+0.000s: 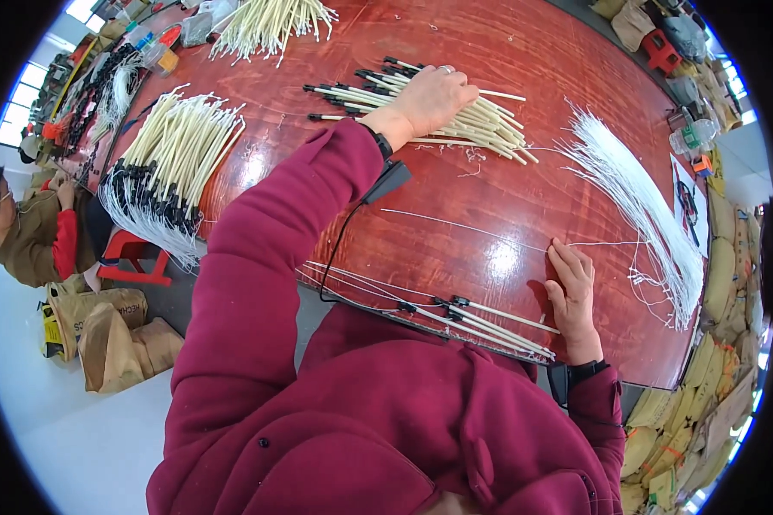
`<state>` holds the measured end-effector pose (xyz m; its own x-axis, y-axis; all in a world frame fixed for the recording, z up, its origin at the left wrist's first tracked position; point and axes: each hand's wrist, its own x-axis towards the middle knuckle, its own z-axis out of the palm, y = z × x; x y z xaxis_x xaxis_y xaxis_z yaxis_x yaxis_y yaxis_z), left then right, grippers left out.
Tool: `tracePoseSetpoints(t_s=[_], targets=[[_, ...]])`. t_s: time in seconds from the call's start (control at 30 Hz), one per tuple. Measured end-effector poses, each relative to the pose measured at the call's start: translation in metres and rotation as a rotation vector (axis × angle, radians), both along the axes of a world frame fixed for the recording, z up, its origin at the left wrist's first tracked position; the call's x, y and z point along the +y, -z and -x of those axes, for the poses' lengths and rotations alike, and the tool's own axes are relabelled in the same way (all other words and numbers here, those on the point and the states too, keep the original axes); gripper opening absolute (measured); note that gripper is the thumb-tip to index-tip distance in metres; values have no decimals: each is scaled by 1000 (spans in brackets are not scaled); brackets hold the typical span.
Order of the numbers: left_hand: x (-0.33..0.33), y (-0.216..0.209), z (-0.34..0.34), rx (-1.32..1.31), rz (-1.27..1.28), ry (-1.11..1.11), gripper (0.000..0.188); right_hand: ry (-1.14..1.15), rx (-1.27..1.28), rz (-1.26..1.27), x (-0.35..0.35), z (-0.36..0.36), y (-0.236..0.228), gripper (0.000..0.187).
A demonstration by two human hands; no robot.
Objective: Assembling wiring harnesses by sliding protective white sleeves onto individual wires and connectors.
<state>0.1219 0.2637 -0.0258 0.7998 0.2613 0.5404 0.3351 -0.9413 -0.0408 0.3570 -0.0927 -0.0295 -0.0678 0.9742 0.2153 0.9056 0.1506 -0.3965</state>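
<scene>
"Where did the pile of cream sticks lie?"

"On the far middle of the red table, directly under the left hand, black ends toward the left. It was well apart from the right hand, which was nearer and to the right."

"How were the arms posed?"

"The left one stretched far across the table, back of the hand up. The right hand lay low, fingers toward the far side."

"And their grip?"

"The left fingers curled over the sticks; I couldn't tell whether they had closed on any. The right was loosely spread, thumb apart, fingertips at a white cord."

"Farther out?"

"A bundle of white cords lay to the right, a few loose sticks along the near edge."
</scene>
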Motion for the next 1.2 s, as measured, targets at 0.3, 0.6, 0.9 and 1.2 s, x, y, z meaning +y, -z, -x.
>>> tracePoseSetpoints(t_s=[0.3, 0.6, 0.9, 1.2], targets=[[-45, -23, 31, -71, -25, 97, 17, 6, 23, -19, -3, 9, 5, 51], [-150, -6, 138, -196, 478, -176, 10, 5, 30, -73, -9, 6, 14, 46], [-176, 14, 177, -98, 669, -214, 11, 22, 33, -49, -13, -2, 23, 46], [-177, 15, 170, -112, 680, -205, 11, 39, 55, -34, -9, 5, 24, 46]])
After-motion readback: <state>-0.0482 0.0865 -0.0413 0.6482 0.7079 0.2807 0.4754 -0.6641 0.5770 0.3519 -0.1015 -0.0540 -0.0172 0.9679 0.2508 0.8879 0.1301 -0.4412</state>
